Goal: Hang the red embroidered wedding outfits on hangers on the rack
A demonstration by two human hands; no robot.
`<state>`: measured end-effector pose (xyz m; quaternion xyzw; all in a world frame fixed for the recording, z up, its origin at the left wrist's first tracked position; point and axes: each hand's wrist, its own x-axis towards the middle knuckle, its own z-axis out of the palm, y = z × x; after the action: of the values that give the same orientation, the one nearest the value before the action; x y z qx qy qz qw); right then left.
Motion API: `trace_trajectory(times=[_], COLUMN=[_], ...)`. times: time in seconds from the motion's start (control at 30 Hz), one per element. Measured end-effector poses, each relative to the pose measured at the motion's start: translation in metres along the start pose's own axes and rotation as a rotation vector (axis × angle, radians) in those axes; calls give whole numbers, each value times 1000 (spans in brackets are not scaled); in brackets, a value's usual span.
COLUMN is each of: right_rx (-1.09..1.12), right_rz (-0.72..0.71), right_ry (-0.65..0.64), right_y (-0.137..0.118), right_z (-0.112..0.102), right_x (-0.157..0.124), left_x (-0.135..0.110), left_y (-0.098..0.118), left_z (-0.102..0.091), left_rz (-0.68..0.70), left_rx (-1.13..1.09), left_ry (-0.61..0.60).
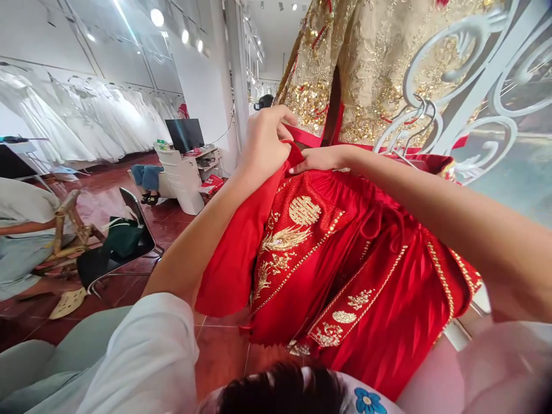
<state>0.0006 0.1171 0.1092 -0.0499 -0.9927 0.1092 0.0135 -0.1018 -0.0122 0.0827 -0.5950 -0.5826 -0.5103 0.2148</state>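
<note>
A red pleated skirt (383, 310) with gold embroidery and rows of gold beads spreads out in front of me. At its top left edge, my left hand (268, 137) has its fingers closed on a fold of the red cloth. My right hand (317, 159) lies just beside it, fingers bent over the gathered waistband and gripping it; the thumb side is partly hidden. A red cord tied in a bow (379, 221) hangs from the waist. Metal hanger hooks (416, 123) stand behind the waistband, near my right forearm.
A beige-gold beaded garment (375, 75) hangs behind, alongside a white scrollwork metal rack (478, 86). At the left are a black chair (103, 261) with a dark green bag (124, 234), a seated person (26, 236), a desk with a monitor (184, 135), and white gowns (86, 118).
</note>
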Motion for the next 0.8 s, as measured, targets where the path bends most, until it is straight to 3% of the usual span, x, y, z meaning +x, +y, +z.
trace_trajectory(times=[0.07,0.2,0.23,0.3,0.37,0.47,0.5,0.6,0.67,0.73,0.8], right_rx=[-56,-351,-391,-399,-344,-297,-301,-323,-330,-326,-345], right_rz=[7,5,-24,-79,-89,-50,-35,-13,-2,45,183], right_ry=[68,255,260,216,173,223,250,320,377,505,761], right_y=[-2,-11,-14,-19,-20,-20,-21,-21,-17,-6,11], right_z=[2,-27,-31,-29,-15,12,17,21,17,15,21], right_x=[6,-16,-27,-48,-65,-76,-76,-73,-80,-102,-139], left_x=[-2,-26,-35,-50,-59,-63,-64,-69,-73,-73,-68], left_y=[9,41,48,55,47,15,4,-15,-16,-16,-16], left_z=[-2,-12,-15,-20,-21,-8,0,22,29,29,23], left_rz=[28,99,100,46,-29,-47,-43,-79,-118,-140,-132], left_rx=[34,180,166,41,-36,122,152,134,157,207,267], left_ry=[1,-4,-63,-293,-401,-304,-321,-407,-327,-266,-234])
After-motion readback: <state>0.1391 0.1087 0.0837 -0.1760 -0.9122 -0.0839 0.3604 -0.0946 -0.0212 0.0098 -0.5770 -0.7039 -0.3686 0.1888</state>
